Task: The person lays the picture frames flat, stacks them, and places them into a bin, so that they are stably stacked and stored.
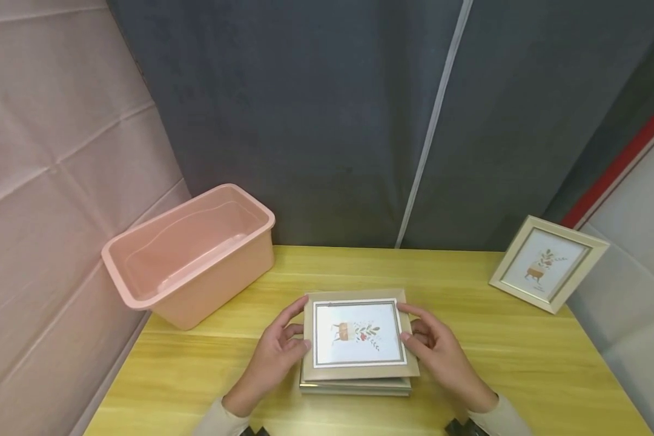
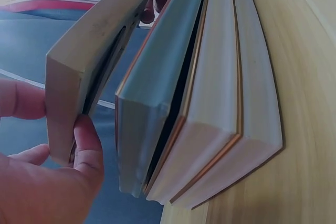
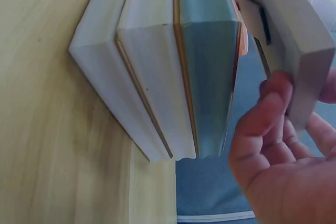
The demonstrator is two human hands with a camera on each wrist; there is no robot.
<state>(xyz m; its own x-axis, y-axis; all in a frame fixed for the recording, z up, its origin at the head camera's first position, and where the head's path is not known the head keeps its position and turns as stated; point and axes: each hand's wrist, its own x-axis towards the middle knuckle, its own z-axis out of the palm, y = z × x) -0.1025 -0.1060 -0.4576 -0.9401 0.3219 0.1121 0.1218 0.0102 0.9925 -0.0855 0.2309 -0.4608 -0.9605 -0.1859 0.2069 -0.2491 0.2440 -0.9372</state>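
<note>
Both hands hold a cream picture frame (image 1: 360, 332), picture side up, with its flower-pot print lying sideways. My left hand (image 1: 272, 357) pinches its left edge, and my right hand (image 1: 441, 354) grips the right edge. Beneath the frame is a stack of three thick, book-like blocks (image 1: 354, 387), mostly hidden from the head. In the left wrist view a gap separates the frame (image 2: 68, 77) from the pale blue top block (image 2: 157, 66). The two lower blocks (image 3: 147, 61) are whitish with brown edges, and the bottom one lies on the wooden table.
A pink plastic bin (image 1: 223, 260) sits at the table's back left, its inside visible. At the back right another cream picture frame (image 1: 574, 287) stands leaning, its print upright. A dark grey curtain (image 1: 305, 121) hangs behind the yellow wood table (image 1: 441, 272).
</note>
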